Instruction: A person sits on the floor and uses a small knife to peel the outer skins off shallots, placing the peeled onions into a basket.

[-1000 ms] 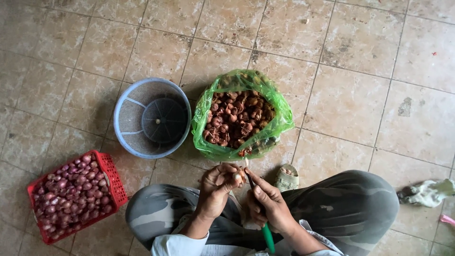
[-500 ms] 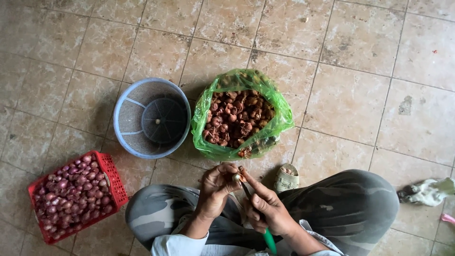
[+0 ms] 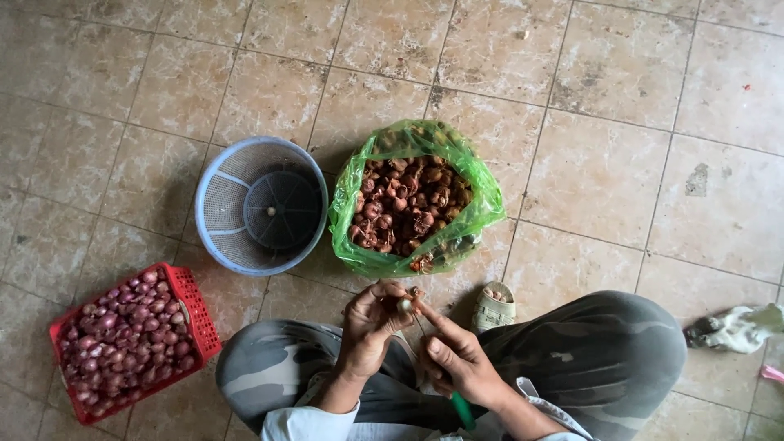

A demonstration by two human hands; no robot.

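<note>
Just below the green plastic bag (image 3: pixel 412 200), over your crossed legs, your two hands meet around one small shallot (image 3: pixel 404 305). Your left hand (image 3: pixel 371 322) pinches it at the fingertips, fingers curled around it. Your right hand (image 3: pixel 457 359) is closed on a green-handled knife (image 3: pixel 463 408), forefinger stretched along it toward the bulb; the blade itself is too small to make out. The shallot sits between the hands, touching the left fingers, and the knife's long axis runs from your lower right up toward the bag, ending at the bulb. The left hand is the nearer one to it, being the one that carries it.

Counting from the bag: one bag, open and heaped with brown unpeeled shallots, too many to count. Just left of it stands one blue mesh basket (image 3: pixel 261 204) with a single pale piece at its bottom. Well down and left of the bag lies one red crate (image 3: pixel 192 302) filled with purple peeled shallots. Below and right of the bag, beside your knee, sits one small cup-like thing (image 3: pixel 494 309), and far right of the bag lies one crumpled cloth (image 3: pixel 735 327).
</note>
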